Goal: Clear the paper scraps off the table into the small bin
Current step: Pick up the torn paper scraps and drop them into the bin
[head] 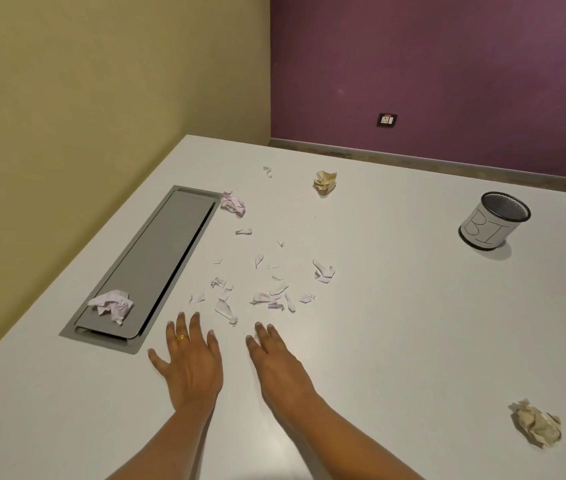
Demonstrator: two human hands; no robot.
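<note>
Just beyond fingers (194, 327): paper scraps (267, 299), scattered. Left hand (191, 365), right hand (276, 362) flat, released, empty. Rake together first, gently.

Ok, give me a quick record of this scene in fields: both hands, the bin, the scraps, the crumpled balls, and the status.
left hand: open, fingers spread, holds nothing
right hand: open, holds nothing, beside the left hand
bin: upright, far right on the table, apart from all paper
torn scraps: scattered just ahead of both hands
white balls: one on the grey cable hatch, another at its far corner
tan balls: one far centre, another near right
status: all visible paper lies on the table
</note>
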